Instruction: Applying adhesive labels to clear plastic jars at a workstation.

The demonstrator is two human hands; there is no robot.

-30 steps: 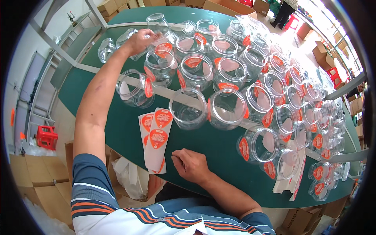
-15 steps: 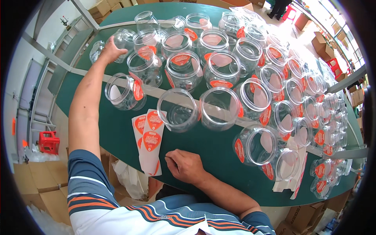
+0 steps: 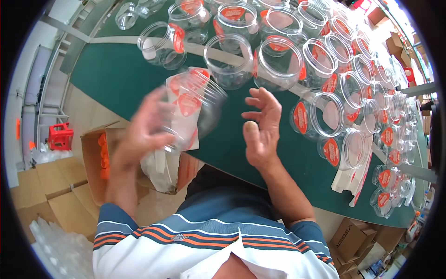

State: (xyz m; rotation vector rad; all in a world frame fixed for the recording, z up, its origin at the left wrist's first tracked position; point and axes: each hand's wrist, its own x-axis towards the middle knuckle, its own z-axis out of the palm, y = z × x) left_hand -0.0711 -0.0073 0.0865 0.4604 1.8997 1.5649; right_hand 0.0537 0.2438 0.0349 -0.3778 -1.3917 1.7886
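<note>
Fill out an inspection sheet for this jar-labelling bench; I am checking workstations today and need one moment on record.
Surface: green table with a pale strip across it, mostly covered at the far and right side.
Job's things: a clear plastic jar, blurred, held in the left hand; a sheet of red stickers lies under it.
Clutter: many open clear jars with red labels crowd the table; spent backing sheets at the right edge.
Hands: left grips the jar; right hand is open, empty, beside it.
Cables: nothing seen.
Surroundings: cardboard boxes on the floor, a red crate, bagged plastic at lower left.
</note>
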